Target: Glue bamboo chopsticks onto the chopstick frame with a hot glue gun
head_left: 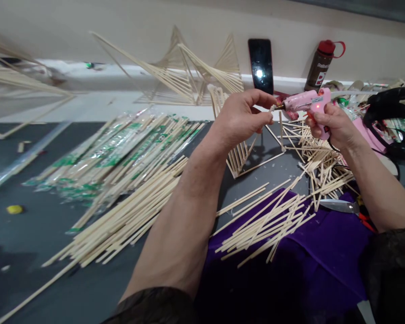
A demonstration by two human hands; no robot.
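pinching a short pale bamboo stick piece (273,108) in my left hand (239,119) against the pink glue gun (305,102) clenched in my right hand (334,126), i judge the gluing midway: finished stick frames (189,72) behind, loose sticks (128,216) unused

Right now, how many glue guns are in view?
1. The pink glue gun is in the right hand, its nozzle at the fingertips of the left hand, above the stick pile. Clutter at right may hide others.

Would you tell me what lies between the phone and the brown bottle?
In the head view, only bare wall separates the phone and the brown bottle.
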